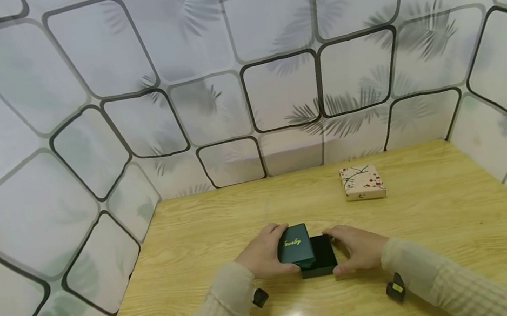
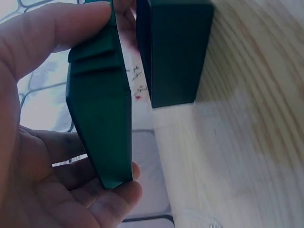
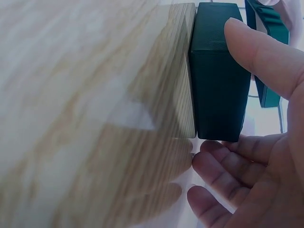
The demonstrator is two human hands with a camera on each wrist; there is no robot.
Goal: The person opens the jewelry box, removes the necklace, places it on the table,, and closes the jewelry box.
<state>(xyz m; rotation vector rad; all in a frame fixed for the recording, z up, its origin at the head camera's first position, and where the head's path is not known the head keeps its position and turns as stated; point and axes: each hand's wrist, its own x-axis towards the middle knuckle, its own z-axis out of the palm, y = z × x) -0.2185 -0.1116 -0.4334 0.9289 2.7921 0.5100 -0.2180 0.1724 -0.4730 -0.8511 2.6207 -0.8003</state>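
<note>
Thumb and fingers of my left hand (image 1: 264,253) grip the dark green lid of a jewelry box (image 1: 295,245), with gold "Jewelry" lettering on its top. The lid is raised over the left part of the dark green box base (image 1: 325,255), leaving its black interior partly in sight. In the left wrist view, a gap shows between the lid (image 2: 100,104) and the base (image 2: 178,54). My right hand (image 1: 359,248) holds the base at its right side, thumb on the near wall and fingers at the far one. The base (image 3: 221,90) sits on the table.
A small cream box with a branch and red blossom print (image 1: 363,184) lies farther back on the wooden table (image 1: 222,212). Patterned curtains (image 1: 283,93) stand behind the table and along both sides.
</note>
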